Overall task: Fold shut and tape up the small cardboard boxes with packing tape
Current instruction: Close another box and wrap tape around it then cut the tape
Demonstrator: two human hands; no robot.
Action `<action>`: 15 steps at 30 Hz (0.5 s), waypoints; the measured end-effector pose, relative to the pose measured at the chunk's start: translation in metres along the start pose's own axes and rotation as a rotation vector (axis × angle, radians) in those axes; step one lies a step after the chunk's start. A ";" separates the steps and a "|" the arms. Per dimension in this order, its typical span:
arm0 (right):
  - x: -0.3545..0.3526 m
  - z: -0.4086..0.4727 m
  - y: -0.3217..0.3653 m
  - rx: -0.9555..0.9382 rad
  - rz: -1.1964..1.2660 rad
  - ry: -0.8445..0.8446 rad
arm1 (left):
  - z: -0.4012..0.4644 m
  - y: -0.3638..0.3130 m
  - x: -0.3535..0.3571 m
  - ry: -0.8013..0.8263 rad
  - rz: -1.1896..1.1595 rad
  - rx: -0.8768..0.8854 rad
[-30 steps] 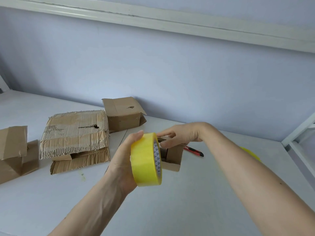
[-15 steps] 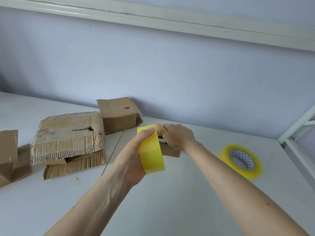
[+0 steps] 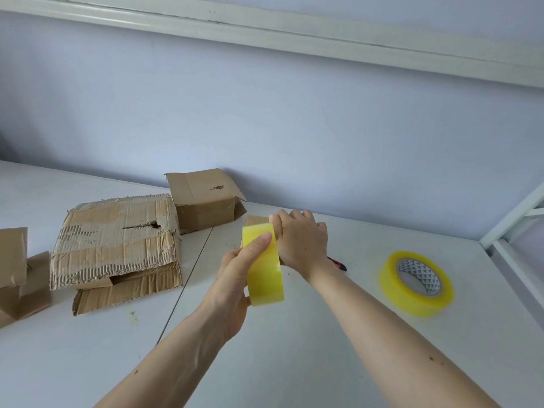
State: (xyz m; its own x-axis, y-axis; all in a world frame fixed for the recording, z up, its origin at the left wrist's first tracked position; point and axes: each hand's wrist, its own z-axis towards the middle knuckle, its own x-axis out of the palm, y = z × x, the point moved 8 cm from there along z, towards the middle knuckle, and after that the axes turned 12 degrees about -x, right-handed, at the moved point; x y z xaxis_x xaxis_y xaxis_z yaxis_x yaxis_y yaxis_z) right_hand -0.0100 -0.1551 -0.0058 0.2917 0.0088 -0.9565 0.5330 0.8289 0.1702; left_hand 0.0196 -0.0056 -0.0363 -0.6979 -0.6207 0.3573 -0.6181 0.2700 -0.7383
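The left hand (image 3: 235,278) had its fingers clamped on the tape roll (image 3: 265,269), and just behind the roll the right hand (image 3: 300,240) curled its fingers on a small box (image 3: 255,220).

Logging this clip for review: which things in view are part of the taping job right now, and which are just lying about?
In use: tape roll gripped by left hand; right hand at its top edge; small box behind.

Lying about: second tape roll, red-handled cutter, torn large box, open box.
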 end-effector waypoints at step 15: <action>0.011 0.029 -0.009 0.041 0.034 0.009 | 0.010 0.028 -0.016 0.002 0.045 -0.067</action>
State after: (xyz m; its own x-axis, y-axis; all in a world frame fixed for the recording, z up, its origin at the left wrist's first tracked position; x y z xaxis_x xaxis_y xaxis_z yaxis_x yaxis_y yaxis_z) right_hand 0.0111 -0.1788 -0.0115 0.3034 0.0417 -0.9519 0.5547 0.8046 0.2121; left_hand 0.0171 0.0042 -0.0680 -0.7263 -0.6053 0.3257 -0.6088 0.3464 -0.7137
